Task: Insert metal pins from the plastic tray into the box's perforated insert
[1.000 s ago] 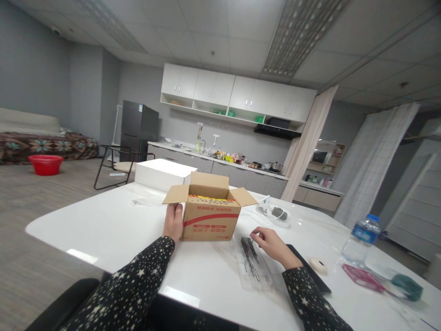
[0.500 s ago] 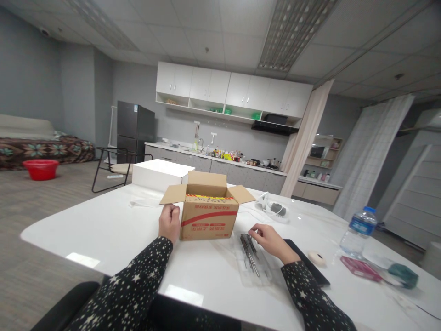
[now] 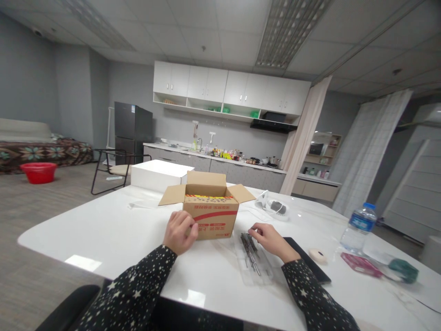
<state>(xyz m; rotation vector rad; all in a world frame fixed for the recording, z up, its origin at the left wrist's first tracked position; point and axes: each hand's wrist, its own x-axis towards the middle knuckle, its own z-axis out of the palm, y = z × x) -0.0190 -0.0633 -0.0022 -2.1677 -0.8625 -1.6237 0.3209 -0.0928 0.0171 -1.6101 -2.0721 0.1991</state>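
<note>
Box (image 3: pixel 211 216): small cardboard, flaps open, on the tabletop (image 3: pixel 113 230); likely light, stiff-walled, best held by opposite sides.
Contents: yellow-red packaging just visible at the rim.
Left hand (image 3: pixel 179 231): fingers curled against the near left corner.
Right hand (image 3: pixel 270 239): fingertips pinching at thin metal tools (image 3: pixel 250 249).
Tray (image 3: pixel 255 269): clear plastic, right of box, holds the tools; slippery, flimsy.

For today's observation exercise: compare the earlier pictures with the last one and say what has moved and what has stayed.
The left hand has slid from the left side of the cardboard box round to its front face, fingers now on the near left corner. The right hand stays at the metal tools in the clear tray. Box, water bottle and white table are unmoved.
</note>
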